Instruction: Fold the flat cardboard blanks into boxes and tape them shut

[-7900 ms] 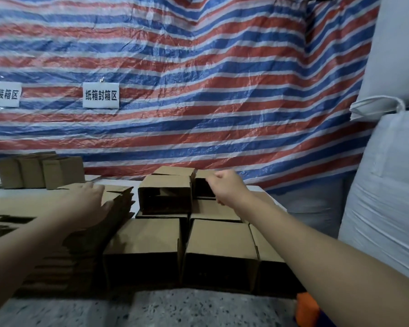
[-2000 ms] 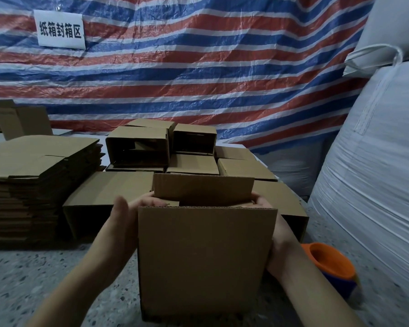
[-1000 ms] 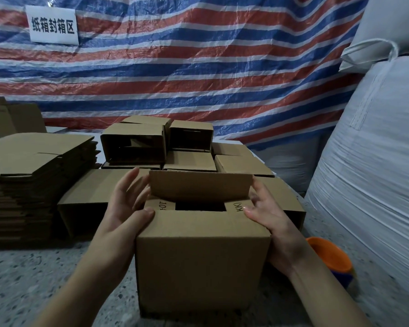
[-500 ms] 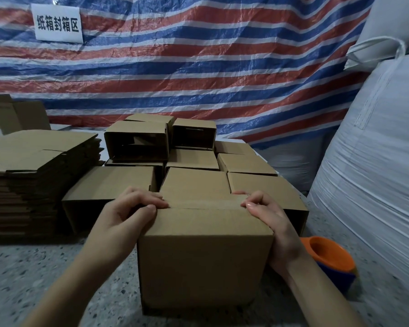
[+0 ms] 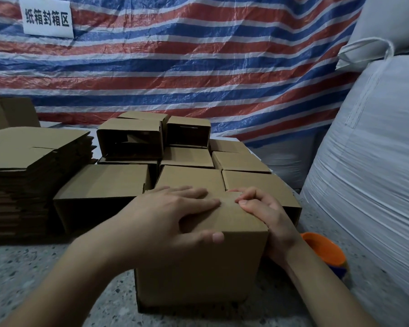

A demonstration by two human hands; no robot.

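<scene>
The box (image 5: 198, 263) stands upright on the speckled table (image 5: 21, 274) right in front of me, its top flaps folded down flat. My left hand (image 5: 165, 220) lies across the top with the fingers stretched out straight, pressing the flaps down, while the thumb hangs over the near top edge. My right hand (image 5: 267, 213) rests at the right top corner of the box, fingers bent and pressing on the flap, the palm against the right side; it is not wrapped round anything.

Just behind the box sits a cluster of folded boxes (image 5: 189, 156), some lying on their sides with dark open ends turned toward me, two more stacked on top at the back. To the left a tall stack of flat blanks (image 5: 26, 175) rests on the table. At my right wrist, partly hidden by my arm, is an orange and blue tape roll (image 5: 326, 251). A big white sack (image 5: 368, 173) fills the right side. Behind everything hangs a red, white and blue striped tarp (image 5: 198, 67) with a white sign (image 5: 47, 18) at the upper left.
</scene>
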